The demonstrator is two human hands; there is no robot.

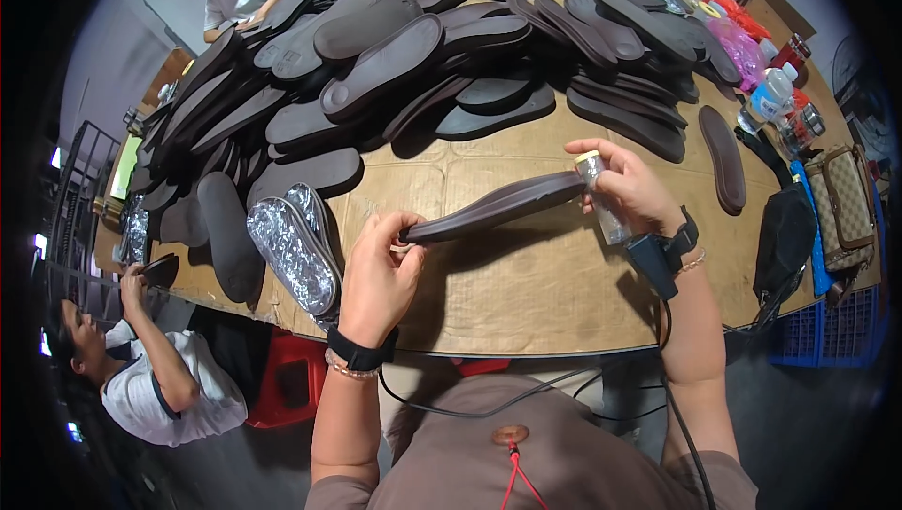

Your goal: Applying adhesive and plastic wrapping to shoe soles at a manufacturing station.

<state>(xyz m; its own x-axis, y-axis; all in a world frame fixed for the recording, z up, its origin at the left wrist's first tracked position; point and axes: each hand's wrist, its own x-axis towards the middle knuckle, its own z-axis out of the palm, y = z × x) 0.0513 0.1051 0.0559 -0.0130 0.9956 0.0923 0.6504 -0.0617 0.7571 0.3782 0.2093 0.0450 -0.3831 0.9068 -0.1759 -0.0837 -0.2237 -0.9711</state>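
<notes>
Evidently, your left hand was closed on one end of a dark brown sole, fingers and thumb pinching its tip. The sole was held edge-on above the cardboard-covered table, its shadow falling beneath it, and its other end reached your right hand. That hand was curled around a small clear cylinder with a yellow top, index finger raised; whether its fingers also gripped the sole, I couldn't tell. You wore a black strap on each wrist.

Beyond your hands lay a broad heap of dark soles, stacked at many angles. Near your left hand were soles in shiny clear wrapping, while a single loose sole lay well to your right, near a black pouch and a checked bag. To your lower left, a co-worker in a white shirt held up a dark piece.
</notes>
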